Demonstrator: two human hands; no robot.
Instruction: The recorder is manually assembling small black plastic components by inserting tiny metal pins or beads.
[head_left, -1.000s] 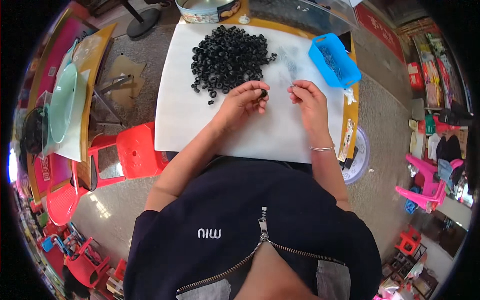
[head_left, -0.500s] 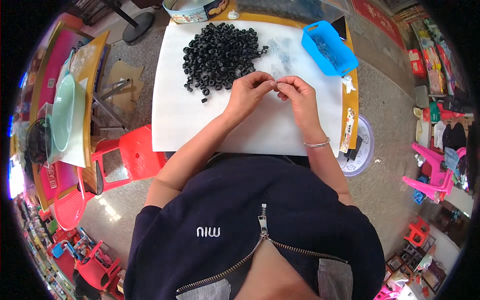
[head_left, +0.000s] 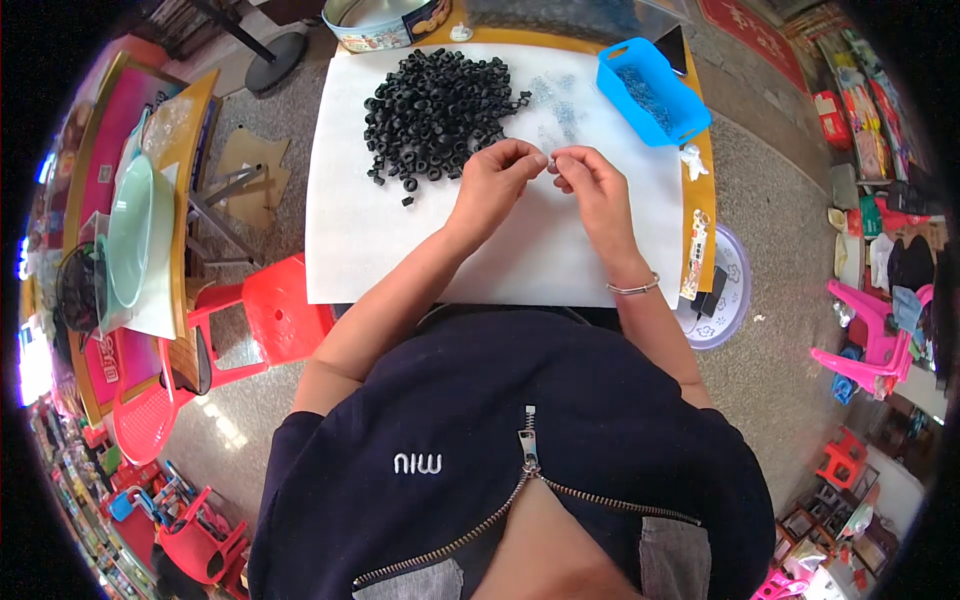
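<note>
My left hand (head_left: 498, 182) and my right hand (head_left: 594, 190) meet over the white sheet on the table, fingertips pinched close together. Something tiny and pale seems to sit between them, too small to name. Just beyond my left hand spreads a large heap of small black ring-shaped parts (head_left: 436, 112). Past my fingertips lie scattered tiny clear or bluish pieces (head_left: 562, 105). A blue plastic basket (head_left: 690, 131) to the far right holds more small bluish pieces (head_left: 643, 95).
The white sheet (head_left: 400, 255) covers a yellow table. A round tin (head_left: 385, 38) stands at the back left, a dark phone (head_left: 672, 48) beside the basket. A red plastic stool (head_left: 285, 310) touches the table's left side; a purple-rimmed basin (head_left: 735, 300) sits at the right.
My fingertips have drawn slightly apart, showing a small pale speck between them. The whole view has shifted a little; the heap and basket look the same.
</note>
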